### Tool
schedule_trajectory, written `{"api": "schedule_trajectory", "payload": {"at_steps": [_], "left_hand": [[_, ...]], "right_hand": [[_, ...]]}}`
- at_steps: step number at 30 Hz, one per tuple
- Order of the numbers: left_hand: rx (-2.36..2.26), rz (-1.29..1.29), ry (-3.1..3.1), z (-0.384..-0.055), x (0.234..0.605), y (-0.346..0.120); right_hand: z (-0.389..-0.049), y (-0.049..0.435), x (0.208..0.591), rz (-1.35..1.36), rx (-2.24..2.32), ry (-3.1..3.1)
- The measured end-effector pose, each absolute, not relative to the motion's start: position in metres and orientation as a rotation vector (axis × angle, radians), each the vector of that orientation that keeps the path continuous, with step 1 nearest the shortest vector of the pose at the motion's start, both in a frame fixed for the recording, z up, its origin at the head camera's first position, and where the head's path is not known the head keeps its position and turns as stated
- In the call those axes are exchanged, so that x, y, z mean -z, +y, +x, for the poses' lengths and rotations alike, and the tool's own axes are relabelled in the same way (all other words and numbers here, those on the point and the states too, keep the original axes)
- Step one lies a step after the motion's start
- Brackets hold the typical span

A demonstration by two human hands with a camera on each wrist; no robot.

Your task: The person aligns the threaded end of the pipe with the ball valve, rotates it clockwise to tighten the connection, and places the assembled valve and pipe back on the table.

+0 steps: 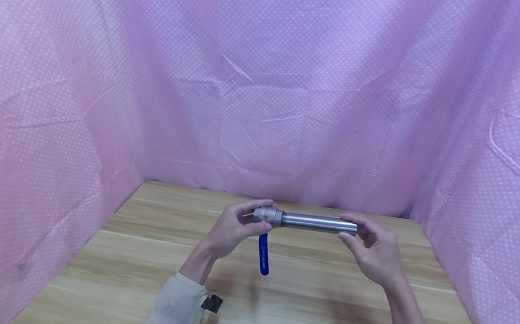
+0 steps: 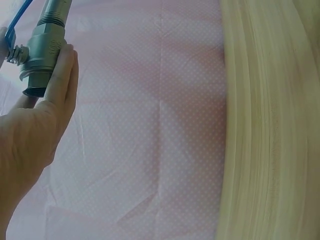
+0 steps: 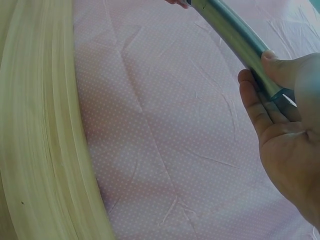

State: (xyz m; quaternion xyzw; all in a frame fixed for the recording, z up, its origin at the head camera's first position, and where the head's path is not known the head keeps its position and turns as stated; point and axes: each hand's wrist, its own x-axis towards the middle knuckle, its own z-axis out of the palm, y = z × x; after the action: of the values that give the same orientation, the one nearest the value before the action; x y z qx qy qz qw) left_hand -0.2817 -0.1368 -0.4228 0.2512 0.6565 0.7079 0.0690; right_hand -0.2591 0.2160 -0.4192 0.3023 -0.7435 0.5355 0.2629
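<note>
A metal ball valve with a blue lever handle is joined end to end with a straight steel pipe. My left hand grips the valve body between thumb and fingers, the lever pointing down toward me. At the pipe's free right end, my right hand pinches it between thumb and fingers. Threads show where pipe and valve meet in the left wrist view. Valve and pipe are held level above the table, casting shadows on it. The right wrist view shows the pipe's open end near my palm.
Under my hands lies a wood-grain table. Pink dotted cloth hangs behind it and along both sides. Each sleeved wrist carries a small black strap mount.
</note>
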Motion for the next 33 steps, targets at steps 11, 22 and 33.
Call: {"api": "schedule_trajectory", "payload": {"at_steps": [11, 22, 33], "left_hand": [[-2.177, 0.694, 1.987, -0.2805, 0.4231, -0.1353], [-2.160, 0.720, 2.039, -0.2820, 0.4259, -0.1358], [-2.183, 0.706, 2.053, -0.2823, 0.4253, -0.1353]], "right_hand": [[-0.2539, 0.2169, 0.4136, 0.707, -1.440, -2.180], [-0.2566, 0.2182, 0.4157, 0.741, -1.472, -2.229], [-0.2587, 0.2207, 0.4158, 0.732, -1.595, -2.299]]}}
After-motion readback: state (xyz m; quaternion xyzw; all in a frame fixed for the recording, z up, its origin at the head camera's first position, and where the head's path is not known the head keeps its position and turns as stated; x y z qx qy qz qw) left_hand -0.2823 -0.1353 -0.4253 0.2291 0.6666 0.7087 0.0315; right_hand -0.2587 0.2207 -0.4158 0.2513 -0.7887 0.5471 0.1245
